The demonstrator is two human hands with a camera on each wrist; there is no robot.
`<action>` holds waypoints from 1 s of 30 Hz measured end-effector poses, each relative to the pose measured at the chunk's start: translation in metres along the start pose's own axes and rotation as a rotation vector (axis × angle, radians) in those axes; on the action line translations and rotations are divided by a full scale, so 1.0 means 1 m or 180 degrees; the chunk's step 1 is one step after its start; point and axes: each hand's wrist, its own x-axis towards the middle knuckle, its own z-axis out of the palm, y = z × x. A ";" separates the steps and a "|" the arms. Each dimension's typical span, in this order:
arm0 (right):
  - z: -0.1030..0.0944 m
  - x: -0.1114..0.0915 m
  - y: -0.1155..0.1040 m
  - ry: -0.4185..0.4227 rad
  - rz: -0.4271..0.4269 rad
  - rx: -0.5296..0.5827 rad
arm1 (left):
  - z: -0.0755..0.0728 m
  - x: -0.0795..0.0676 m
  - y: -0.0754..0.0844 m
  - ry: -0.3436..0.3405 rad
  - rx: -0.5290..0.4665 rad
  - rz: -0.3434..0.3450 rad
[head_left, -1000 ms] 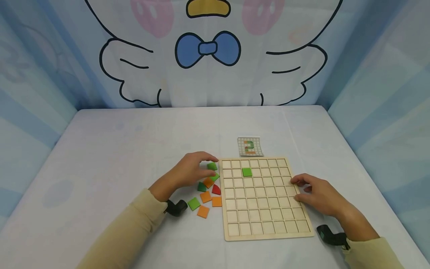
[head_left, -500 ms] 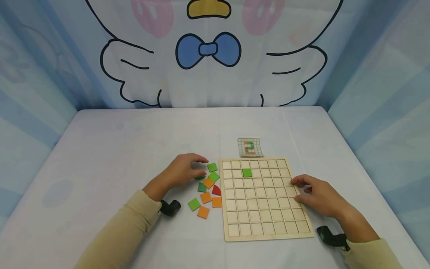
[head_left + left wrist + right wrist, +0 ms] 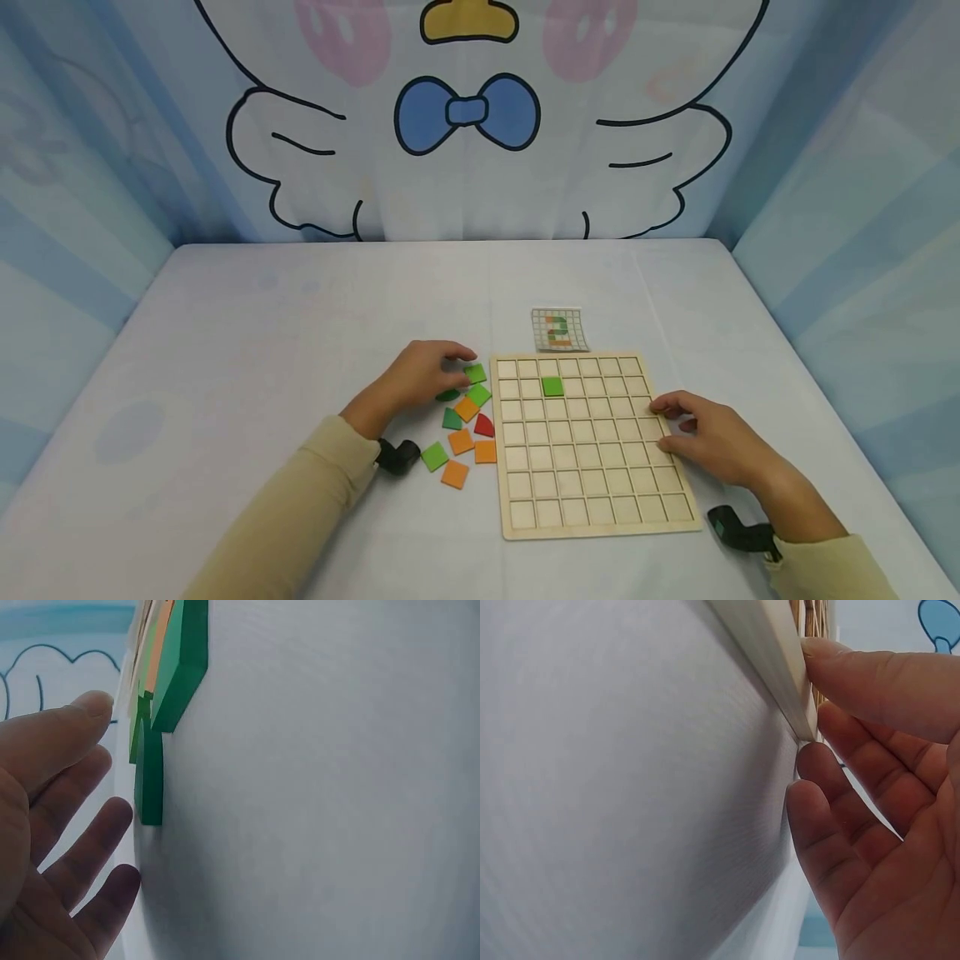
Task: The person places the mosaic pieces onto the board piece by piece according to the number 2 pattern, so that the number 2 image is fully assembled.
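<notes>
My left hand [image 3: 420, 375] hovers above the upper part of a loose group of coloured tiles, its thumb and fingers apart. In the left wrist view, nothing sits between the fingers; a dark green curved piece [image 3: 152, 780] stands close by. Near the fingertips lie a light green square [image 3: 476, 373] and another green square [image 3: 479, 394]. My right hand [image 3: 716, 437] rests at the right edge of the wooden grid board [image 3: 600, 532], thumb and forefinger touching its rim. One green square [image 3: 552, 387] sits in a cell near the board's top.
Left of the board lie several orange squares [image 3: 454, 475], a red curved piece [image 3: 483, 426], a dark green piece [image 3: 452, 418] and a green square [image 3: 434, 457]. A small pattern card [image 3: 559, 330] lies just beyond the board on the white table [image 3: 300, 283].
My left hand drew back left from the tiles, uncovering the dark green curved piece, then moved right over the upper green squares again. My right hand stays at the board's edge.
</notes>
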 end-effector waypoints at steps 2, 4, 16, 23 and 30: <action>0.000 0.000 0.001 0.0003 -0.0025 -0.0003 | 0.001 0.001 0.002 -0.0018 -0.0024 -0.0035; 0.000 0.000 0.001 0.0006 -0.0043 -0.0011 | 0.002 0.003 0.003 -0.0033 -0.0007 -0.0054; 0.001 0.000 0.002 0.0024 -0.0058 -0.0023 | 0.005 0.006 0.007 -0.0009 0.0151 0.0005; 0.000 -0.001 0.002 0.0032 -0.0068 -0.0018 | 0.007 0.007 0.007 0.0035 0.0142 -0.0013; 0.000 0.000 0.001 0.0024 -0.0050 -0.0009 | 0.006 0.005 0.007 0.0022 0.0137 0.0020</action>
